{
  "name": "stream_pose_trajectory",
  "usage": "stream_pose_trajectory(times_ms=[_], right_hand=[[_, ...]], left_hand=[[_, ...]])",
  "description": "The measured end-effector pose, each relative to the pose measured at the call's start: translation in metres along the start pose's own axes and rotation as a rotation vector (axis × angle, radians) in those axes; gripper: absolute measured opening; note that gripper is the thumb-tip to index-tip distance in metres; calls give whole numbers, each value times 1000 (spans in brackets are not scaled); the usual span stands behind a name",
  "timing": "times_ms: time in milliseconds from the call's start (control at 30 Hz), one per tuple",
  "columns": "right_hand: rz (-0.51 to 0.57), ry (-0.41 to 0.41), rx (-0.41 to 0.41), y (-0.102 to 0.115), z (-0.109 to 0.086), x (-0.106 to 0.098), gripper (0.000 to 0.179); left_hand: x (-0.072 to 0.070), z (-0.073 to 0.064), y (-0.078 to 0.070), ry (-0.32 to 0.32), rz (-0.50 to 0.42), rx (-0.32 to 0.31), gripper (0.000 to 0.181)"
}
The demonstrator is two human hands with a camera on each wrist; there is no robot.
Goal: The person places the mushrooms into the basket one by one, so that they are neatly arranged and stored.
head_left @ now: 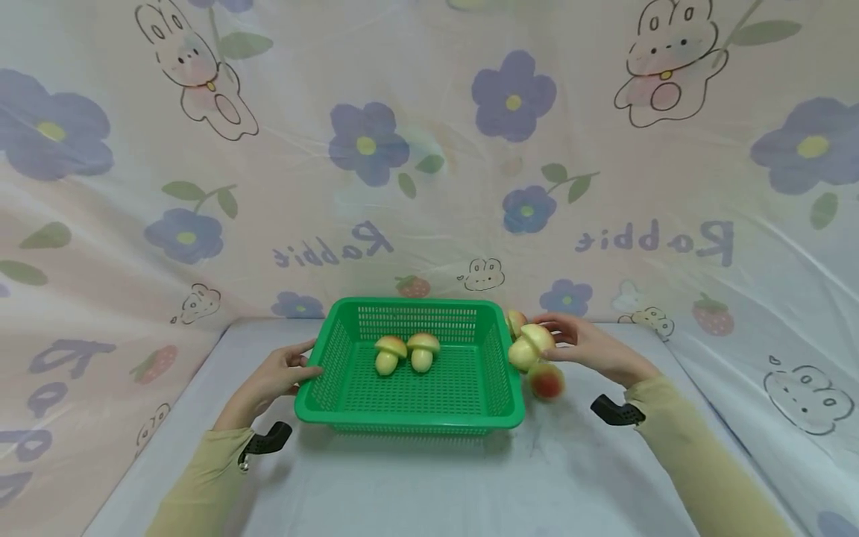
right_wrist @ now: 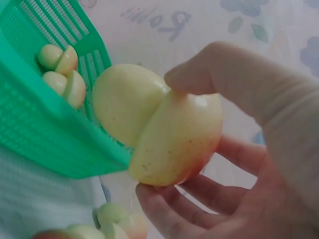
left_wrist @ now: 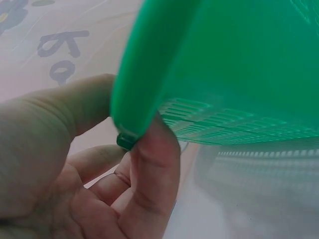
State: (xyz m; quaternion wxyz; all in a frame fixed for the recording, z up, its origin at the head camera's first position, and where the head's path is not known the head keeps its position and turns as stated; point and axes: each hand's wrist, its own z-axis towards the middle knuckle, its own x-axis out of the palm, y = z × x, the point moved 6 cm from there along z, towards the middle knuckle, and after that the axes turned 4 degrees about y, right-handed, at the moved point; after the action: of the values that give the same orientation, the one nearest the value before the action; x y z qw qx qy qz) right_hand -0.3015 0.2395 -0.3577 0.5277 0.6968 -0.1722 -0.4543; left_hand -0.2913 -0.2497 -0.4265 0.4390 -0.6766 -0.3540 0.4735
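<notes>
Cloth hanging, pale pink and white, lightly creased; spans the back and both sides; printed with purple flowers, green leaves, outlined rabbits, red strawberries and mirror-reversed "Rabbit" lettering. Table, one; pale bluish-white top, far edge by the cloth. Light soft; shadows faint.

The mushroom in my right hand looks smooth with a faint gloss, the basket against my left hand is shiny plastic, and the sleeves behind both are matt, lightly creased cloth.
</notes>
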Motion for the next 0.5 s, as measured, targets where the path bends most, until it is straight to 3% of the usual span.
stream_pose_trajectory(times_ms=[300,500], right_hand=[[-12,65,-47,17,25,21,54],[-39,123,-35,25,45,32,48]], left_hand=[[0,1,-1,1,-17,-5,75],[0,0,-2,8,-23,-5,75]])
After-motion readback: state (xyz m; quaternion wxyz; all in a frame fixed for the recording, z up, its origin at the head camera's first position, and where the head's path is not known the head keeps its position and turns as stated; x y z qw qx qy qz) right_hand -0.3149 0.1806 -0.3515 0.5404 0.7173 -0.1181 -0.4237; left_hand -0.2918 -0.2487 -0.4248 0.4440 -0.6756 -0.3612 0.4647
